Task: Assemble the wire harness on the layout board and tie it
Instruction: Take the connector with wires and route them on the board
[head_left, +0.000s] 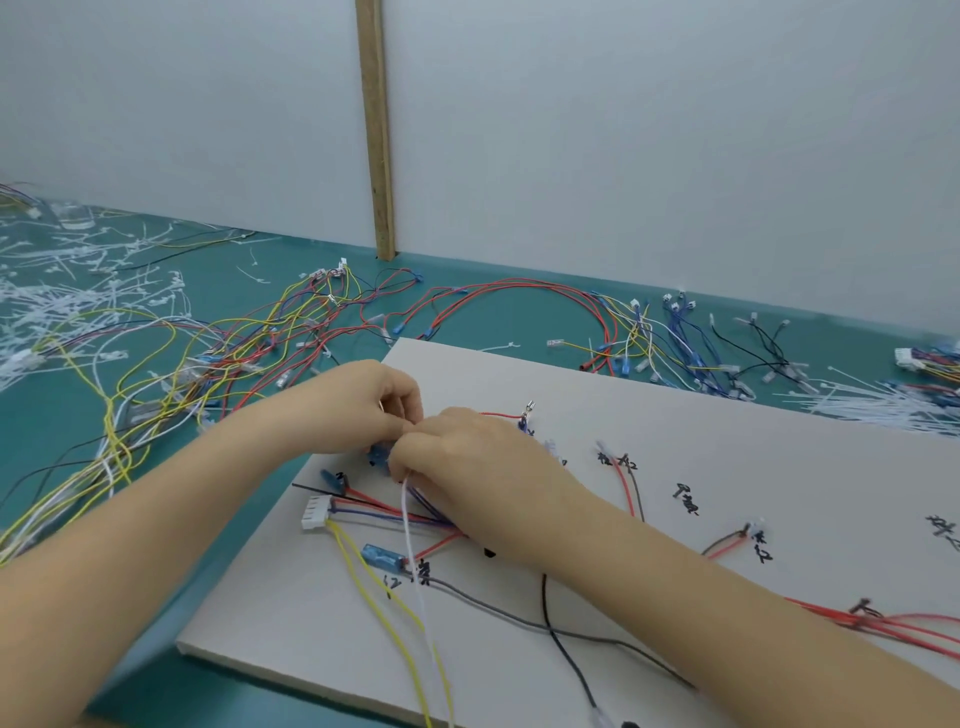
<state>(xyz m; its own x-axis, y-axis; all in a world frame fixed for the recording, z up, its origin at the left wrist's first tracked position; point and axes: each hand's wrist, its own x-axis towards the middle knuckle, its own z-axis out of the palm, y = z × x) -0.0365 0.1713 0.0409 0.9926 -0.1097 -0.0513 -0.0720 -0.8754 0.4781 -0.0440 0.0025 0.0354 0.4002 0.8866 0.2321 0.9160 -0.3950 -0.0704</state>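
Observation:
The pale layout board (727, 415) lies on the green table, marked with black handwritten labels. Red, purple, black and yellow wires run across it from a white connector (317, 512) near its left edge. A blue terminal sleeve (384, 557) lies below that connector. My left hand (363, 402) and my right hand (467, 457) meet over the board's upper left part, fingers curled together. My right hand pinches a white wire (413, 540) that hangs down toward me. My left hand's fingers pinch something small at the same spot, beside a blue terminal (378, 456); what it is stays hidden.
Loose coloured wires (208, 353) sprawl over the table left of the board, and more lie behind it (649, 338). White cable ties are heaped at the far left (62, 280) and the right (872, 405). A wooden strip (376, 130) stands against the grey wall.

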